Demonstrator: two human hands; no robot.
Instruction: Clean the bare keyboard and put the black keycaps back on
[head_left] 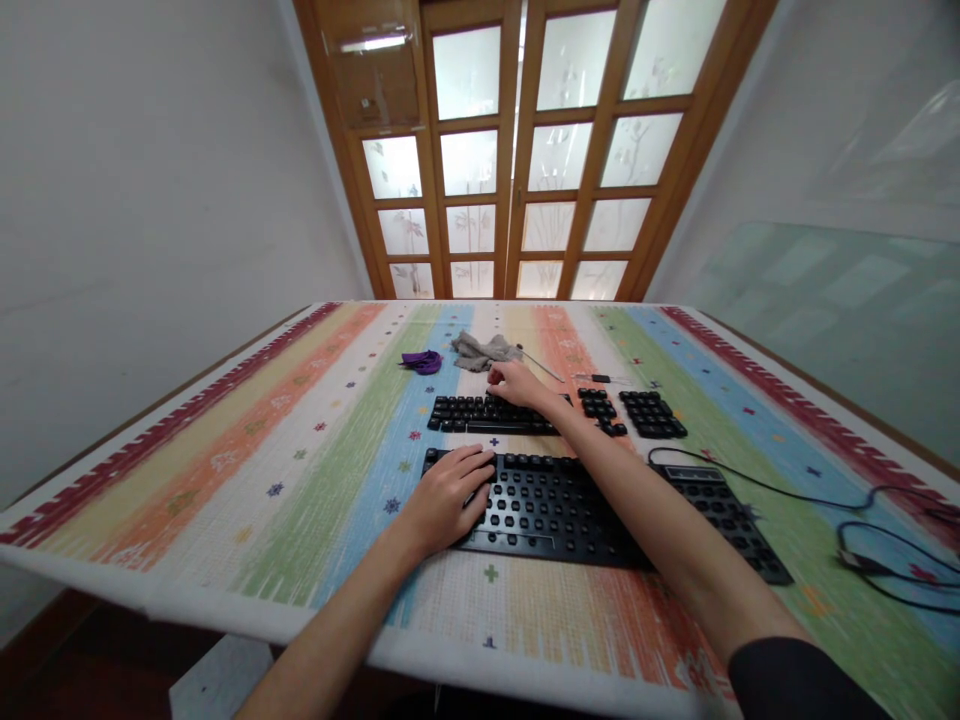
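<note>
A black keyboard base (555, 505) with most keycaps off lies across the near part of the table. My left hand (454, 500) rests on its left end, fingers stretched out over the upper-left keys. Behind the base, loose black keycaps (480, 412) stand in rows, laid out like a keyboard. My right hand (517, 385) reaches over the base to the back row of these caps, fingers bent and closed together at the tips. Whether a keycap is between them is too small to make out. My right forearm hides part of the base.
Beyond the caps lie a grey cloth (480, 350), a purple item (421, 362) and a thin rod (544, 366). More keycap groups (651, 414) and a small black tool (600, 379) sit to the right. The keyboard's cable (787, 493) trails off right over the striped tablecloth (300, 480).
</note>
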